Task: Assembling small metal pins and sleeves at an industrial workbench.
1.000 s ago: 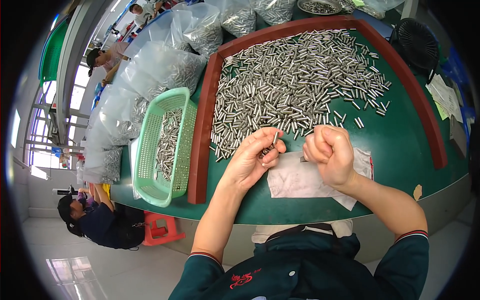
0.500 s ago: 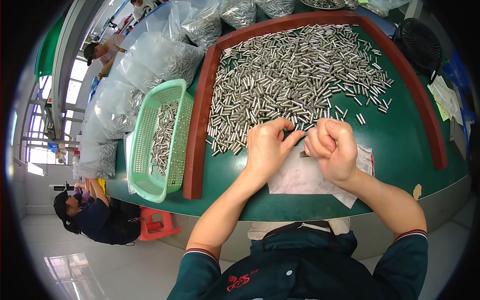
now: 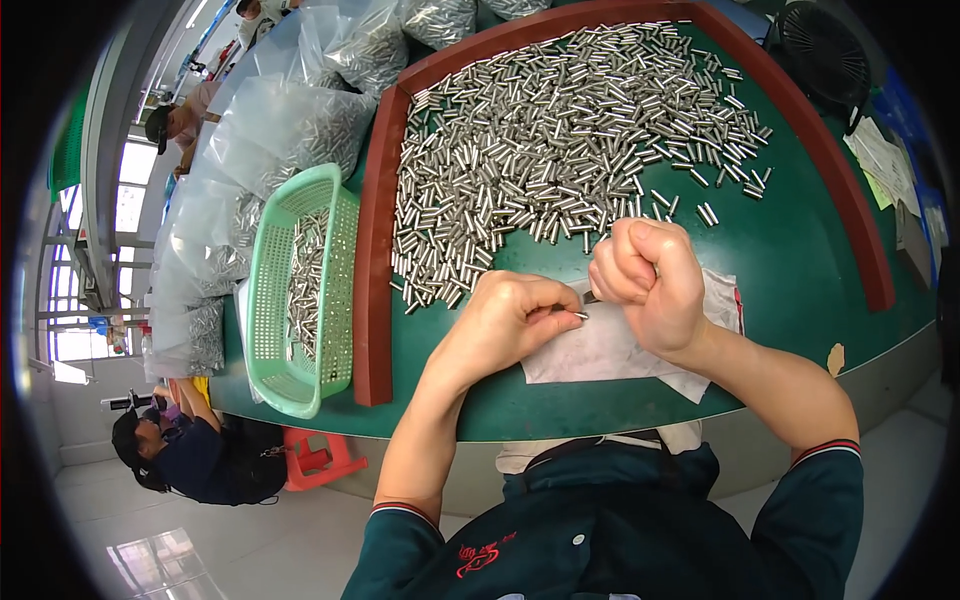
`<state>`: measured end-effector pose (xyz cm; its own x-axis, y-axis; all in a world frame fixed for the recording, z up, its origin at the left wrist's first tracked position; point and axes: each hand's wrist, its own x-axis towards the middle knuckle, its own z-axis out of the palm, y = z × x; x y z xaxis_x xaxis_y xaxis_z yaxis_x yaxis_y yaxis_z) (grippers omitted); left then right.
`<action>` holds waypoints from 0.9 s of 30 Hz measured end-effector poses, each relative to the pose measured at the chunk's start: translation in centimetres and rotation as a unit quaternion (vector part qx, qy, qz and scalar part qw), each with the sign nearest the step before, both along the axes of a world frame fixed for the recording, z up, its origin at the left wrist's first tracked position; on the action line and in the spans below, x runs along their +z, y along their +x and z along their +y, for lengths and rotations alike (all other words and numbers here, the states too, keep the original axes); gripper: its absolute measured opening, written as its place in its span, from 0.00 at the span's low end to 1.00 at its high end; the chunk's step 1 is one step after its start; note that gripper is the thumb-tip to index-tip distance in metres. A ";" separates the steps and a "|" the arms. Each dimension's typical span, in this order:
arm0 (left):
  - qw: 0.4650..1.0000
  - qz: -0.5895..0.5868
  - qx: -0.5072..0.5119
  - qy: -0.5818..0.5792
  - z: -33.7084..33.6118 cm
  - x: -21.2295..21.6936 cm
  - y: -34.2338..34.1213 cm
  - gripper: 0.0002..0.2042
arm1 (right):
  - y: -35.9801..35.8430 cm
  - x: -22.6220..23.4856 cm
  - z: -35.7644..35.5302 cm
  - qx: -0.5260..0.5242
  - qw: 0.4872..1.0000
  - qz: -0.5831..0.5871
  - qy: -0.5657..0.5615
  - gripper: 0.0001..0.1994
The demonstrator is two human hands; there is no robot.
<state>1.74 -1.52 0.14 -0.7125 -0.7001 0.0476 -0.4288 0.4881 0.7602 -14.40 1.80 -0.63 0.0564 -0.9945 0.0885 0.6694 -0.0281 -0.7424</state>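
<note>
My left hand (image 3: 508, 325) pinches a small metal pin (image 3: 582, 315) between thumb and forefinger, its shiny end sticking out over a stained white cloth (image 3: 590, 350). Close beside it on the right, my right hand (image 3: 650, 288) is closed in a fist. A dark, flat tip (image 3: 589, 297) pokes out of that fist toward the pin; most of what it belongs to is hidden by the fingers. Just beyond both hands spreads a large heap of short metal pins (image 3: 540, 140) on the green tabletop (image 3: 790, 330).
A red-brown raised border (image 3: 375, 260) fences the heap at left, back and right. Left of it stands a light green basket (image 3: 342, 290) of pins, with plastic bags (image 3: 290, 135) of pins beyond. A black fan (image 3: 822, 60) is at the back right. Co-workers (image 3: 190, 450) sit at left.
My left hand has drawn back from the heap's edge toward me, and a pin now shows in its pinch. My right hand stays closed, slightly shifted. The whole view has moved a little.
</note>
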 end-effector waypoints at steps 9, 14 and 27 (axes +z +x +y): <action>0.985 -0.120 0.094 -0.081 1.5 0.1 -0.7 0.18 | -0.2 -0.1 0.0 0.007 1.000 0.012 0.002 0.17; 0.980 -0.113 0.113 -0.118 1.9 0.5 -1.4 0.11 | -0.2 -0.1 0.0 0.002 1.000 0.022 -0.007 0.17; 0.993 -0.046 0.101 -0.033 1.7 0.0 -0.7 0.03 | -0.5 0.1 0.3 0.027 0.998 -0.052 -0.012 0.18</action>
